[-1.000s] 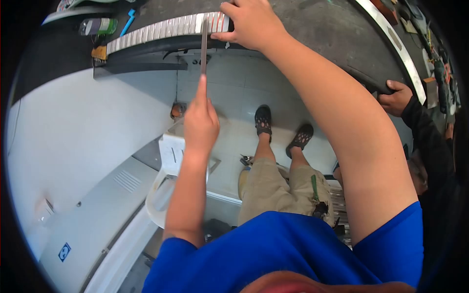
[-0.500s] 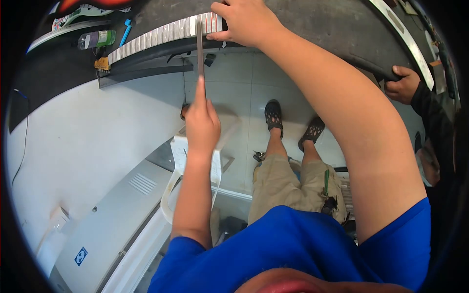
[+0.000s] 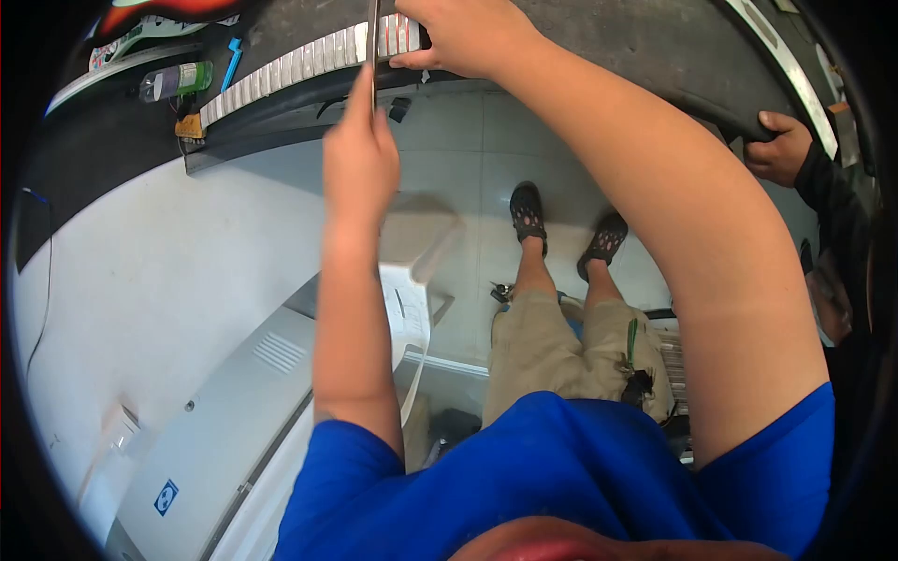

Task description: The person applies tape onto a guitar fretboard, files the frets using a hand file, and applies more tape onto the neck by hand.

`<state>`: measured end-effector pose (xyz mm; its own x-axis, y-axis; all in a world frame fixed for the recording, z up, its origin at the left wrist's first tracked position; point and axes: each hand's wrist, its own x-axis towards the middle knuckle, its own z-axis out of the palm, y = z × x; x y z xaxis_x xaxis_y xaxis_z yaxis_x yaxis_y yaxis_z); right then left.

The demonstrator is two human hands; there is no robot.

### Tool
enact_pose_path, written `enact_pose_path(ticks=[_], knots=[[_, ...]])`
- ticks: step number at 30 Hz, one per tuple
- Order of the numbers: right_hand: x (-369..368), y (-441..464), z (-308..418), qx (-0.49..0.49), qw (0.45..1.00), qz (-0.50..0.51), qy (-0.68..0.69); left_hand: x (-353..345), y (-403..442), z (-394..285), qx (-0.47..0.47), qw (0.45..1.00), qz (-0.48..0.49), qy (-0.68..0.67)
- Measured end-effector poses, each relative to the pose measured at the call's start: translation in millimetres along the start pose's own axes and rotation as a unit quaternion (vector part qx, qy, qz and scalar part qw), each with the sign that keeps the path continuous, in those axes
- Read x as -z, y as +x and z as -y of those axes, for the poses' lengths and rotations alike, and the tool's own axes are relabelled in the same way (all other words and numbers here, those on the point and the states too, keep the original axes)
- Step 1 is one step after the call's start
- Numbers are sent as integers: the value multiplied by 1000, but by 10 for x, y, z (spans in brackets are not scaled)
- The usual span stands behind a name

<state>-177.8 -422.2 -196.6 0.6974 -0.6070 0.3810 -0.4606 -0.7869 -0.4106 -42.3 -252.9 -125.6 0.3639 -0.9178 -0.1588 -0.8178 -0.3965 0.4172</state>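
My left hand (image 3: 360, 173) is wrapped around the near end of a long, narrow flat file (image 3: 374, 42). The file points away from me and lies across a curved row of silver metal pieces (image 3: 290, 70); its far end leaves the top of the view. Just right of the file, my right hand (image 3: 472, 37) grips the end of this row, thumb on the near side and fingers on the far side. Some pieces beside that thumb carry red lines. A small yellowish block (image 3: 190, 126) sits at the row's left end.
The row lies along the edge of a dark bench (image 3: 599, 56). A bottle (image 3: 178, 81) and a blue tool (image 3: 232, 64) lie at left. Another person's hand (image 3: 781, 150) holds the bench edge at right. A white plastic chair (image 3: 407, 299) and grey cabinet (image 3: 224, 402) stand below.
My left hand has pushed forward and slightly left, sliding the file farther across the row. My right hand keeps its grip at the row's end.
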Motion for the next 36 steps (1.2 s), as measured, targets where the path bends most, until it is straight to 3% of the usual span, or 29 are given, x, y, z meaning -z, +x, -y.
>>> enact_pose_path(ticks=[1,4,7,9,12,15,18,21,24,25,27,30,33,36], knots=[[8,-18,4,-2,1000,1,1,67,154,-57,21,999,40,2],[12,4,10,-1,1000,8,2,-28,-157,73,22,999,16,-17],[-3,-9,4,0,1000,3,3,-595,-998,563,-128,978,-163,-4],[-14,-23,3,0,1000,3,4,-516,-753,417,-123,981,-153,-3],[0,-5,12,-1,1000,3,6,-73,11,37,16,1000,-9,-16],[11,-5,8,-2,1000,5,8,-90,131,108,-50,997,-43,-27],[-8,-8,19,2,1000,-2,4,-458,-885,388,-49,996,-74,-17],[-3,-23,1,3,1000,-1,3,-488,-973,382,-47,996,-67,-32],[17,3,10,2,1000,-1,3,-139,15,153,-91,993,-81,-3],[22,-5,7,1,1000,-1,3,-21,220,22,-14,999,-34,-37],[39,11,-6,3,1000,8,3,-62,154,92,-59,997,-46,-13],[8,-6,31,-1,1000,8,18,-338,-728,338,-35,996,-77,-28],[-51,11,11,6,1000,-13,-3,-497,-1087,394,-90,989,-116,-6],[33,7,51,-3,1000,12,14,-163,-212,119,-38,998,-41,31]])
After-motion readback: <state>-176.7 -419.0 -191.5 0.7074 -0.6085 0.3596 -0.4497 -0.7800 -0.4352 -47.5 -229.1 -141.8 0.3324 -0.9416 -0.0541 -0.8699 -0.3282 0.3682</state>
